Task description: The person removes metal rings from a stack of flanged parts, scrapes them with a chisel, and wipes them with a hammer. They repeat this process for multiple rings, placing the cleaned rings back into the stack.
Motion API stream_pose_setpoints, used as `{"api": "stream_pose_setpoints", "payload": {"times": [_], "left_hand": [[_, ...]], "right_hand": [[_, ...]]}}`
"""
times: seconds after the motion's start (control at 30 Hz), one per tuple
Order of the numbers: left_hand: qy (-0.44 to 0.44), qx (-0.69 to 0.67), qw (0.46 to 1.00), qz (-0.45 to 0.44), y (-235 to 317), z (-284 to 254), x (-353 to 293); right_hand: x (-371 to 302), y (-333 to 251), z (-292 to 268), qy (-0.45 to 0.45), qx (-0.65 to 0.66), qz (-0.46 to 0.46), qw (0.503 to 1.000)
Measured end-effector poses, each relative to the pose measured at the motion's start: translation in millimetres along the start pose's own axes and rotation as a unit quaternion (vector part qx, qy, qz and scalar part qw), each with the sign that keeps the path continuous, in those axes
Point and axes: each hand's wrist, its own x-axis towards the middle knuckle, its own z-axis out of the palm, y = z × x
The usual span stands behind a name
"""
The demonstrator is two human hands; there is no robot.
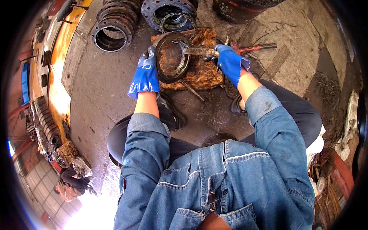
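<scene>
A round, greasy metal ring [171, 78] stands tilted over a stained wooden block [209, 78] in front of me. My left hand [145, 73], in a blue rubber glove, is closed on the ring's left rim. My right hand [231, 61], gloved the same way, grips a flat, pale scraper-like tool [200, 51]. Its far end reaches the ring's right inner edge; its exact kind is hard to make out. Dark grease shows inside the ring. A thin metal rod [193, 91] leans off the block's near edge.
A red-handled tool [256, 48] lies right of the block. Flanged metal pipe pieces [111, 36] stand at the far left. Beyond the block are a larger flange [153, 13] and a thin ring [194, 30]. A dark drum [245, 11] stands far right. Another person [73, 184] is at lower left.
</scene>
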Motion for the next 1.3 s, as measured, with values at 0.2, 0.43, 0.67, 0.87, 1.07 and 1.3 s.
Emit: {"api": "stream_pose_setpoints", "payload": {"times": [0.2,0.43,0.67,0.87,1.07,1.3], "left_hand": [[-0.020,0.042,0.999,0.011,22,21,-3],[-0.014,0.040,0.999,-0.008,21,19,-3],[0.014,0.032,0.997,-0.067,18,19,3],[-0.008,-0.075,0.995,-0.060,18,23,-5],[-0.005,0.025,1.000,-0.018,15,15,-4],[-0.019,0.029,0.999,0.005,29,5,-30]], "right_hand": [[-37,-44,-17,0.069,-0.514,-0.253,0.817],[-30,-60,15,-0.013,-0.101,-0.108,0.989],[-39,-42,55,-0.077,-0.092,-0.306,0.944],[-58,-70,15,-0.213,-0.485,-0.366,0.765],[-102,-132,-91,-0.100,-0.266,-0.115,0.952],[-135,-181,-186,0.194,-0.126,-0.318,0.920]]}}
